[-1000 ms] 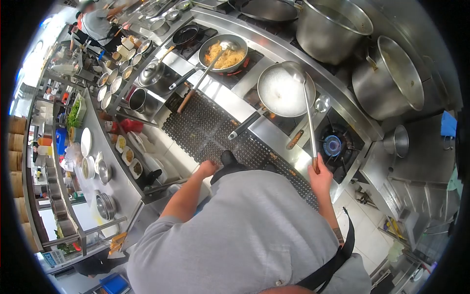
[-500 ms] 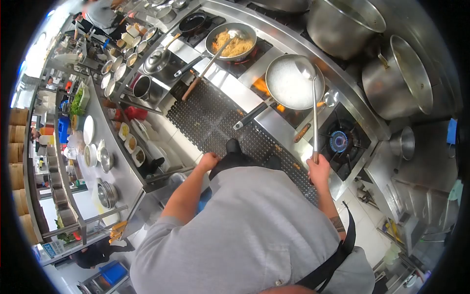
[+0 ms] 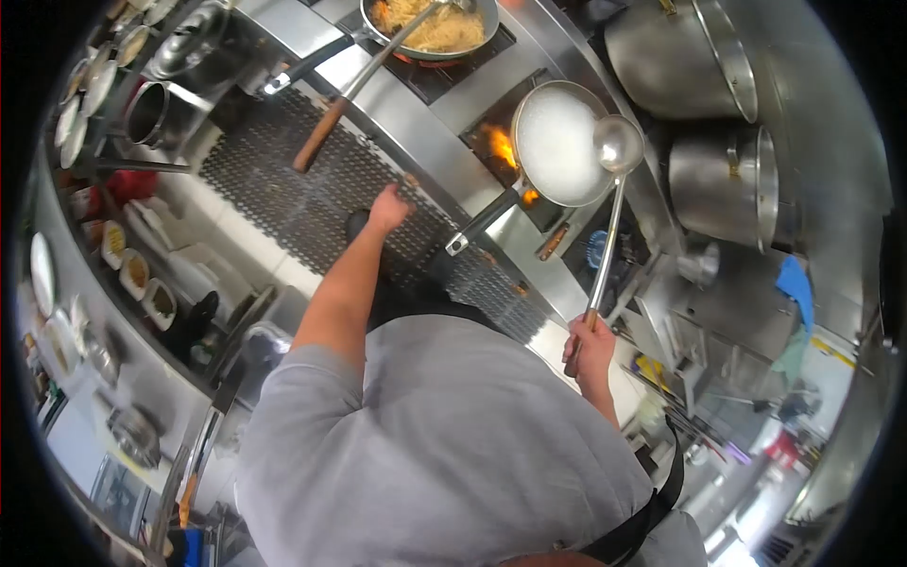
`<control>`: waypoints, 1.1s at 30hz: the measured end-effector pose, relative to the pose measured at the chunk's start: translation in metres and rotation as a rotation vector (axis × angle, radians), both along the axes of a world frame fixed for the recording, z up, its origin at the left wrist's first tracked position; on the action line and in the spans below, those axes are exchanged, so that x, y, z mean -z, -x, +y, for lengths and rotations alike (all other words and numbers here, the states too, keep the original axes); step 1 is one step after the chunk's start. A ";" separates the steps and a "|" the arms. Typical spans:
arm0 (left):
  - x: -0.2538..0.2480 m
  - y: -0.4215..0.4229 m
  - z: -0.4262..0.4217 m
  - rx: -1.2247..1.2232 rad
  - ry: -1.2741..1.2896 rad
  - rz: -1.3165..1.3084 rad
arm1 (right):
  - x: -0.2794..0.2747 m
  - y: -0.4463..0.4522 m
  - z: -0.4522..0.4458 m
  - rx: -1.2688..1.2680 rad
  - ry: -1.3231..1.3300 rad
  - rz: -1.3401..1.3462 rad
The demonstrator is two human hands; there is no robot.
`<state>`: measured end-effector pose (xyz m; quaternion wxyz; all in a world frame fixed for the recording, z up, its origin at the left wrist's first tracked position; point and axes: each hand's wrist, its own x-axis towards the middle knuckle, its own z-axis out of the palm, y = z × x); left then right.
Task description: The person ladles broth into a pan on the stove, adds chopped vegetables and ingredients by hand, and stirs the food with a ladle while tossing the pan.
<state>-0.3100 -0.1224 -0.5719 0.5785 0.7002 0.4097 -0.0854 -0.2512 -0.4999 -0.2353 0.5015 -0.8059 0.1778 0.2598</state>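
Note:
My right hand (image 3: pixel 592 348) is wrapped round the wooden handle of a long steel ladle (image 3: pixel 605 248). The ladle's bowl is over the right rim of a pan of white foamy liquid (image 3: pixel 560 146), with orange flames under the pan's left side. My left hand (image 3: pixel 390 206) is stretched out above the floor mat, left of that pan's black handle (image 3: pixel 487 222); its fingers are too blurred to read. At the top, a second pan (image 3: pixel 487 21) holds noodles (image 3: pixel 430 26), and another ladle with a wooden handle (image 3: pixel 321 135) rests across it.
Large steel pots (image 3: pixel 661 61) stand at the upper right, behind the stove. A lit burner (image 3: pixel 597 248) shows blue behind my ladle. On the left is a counter with bowls and small food trays (image 3: pixel 135 272). A perforated black mat (image 3: pixel 274 184) covers the floor.
The view has turned and shifted towards the right. My left hand has reached forward from beside my body. The ladle in my right hand has moved from inside the foamy pan to its right rim.

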 end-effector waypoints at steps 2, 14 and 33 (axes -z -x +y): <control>0.043 -0.026 0.005 -0.011 -0.023 -0.095 | -0.007 0.010 0.012 0.049 0.006 -0.005; 0.104 -0.015 0.028 0.091 0.190 0.006 | 0.003 0.019 0.078 -0.031 0.374 -0.129; 0.034 -0.041 0.014 -0.129 -0.002 -0.162 | -0.051 0.023 0.085 0.169 0.068 0.109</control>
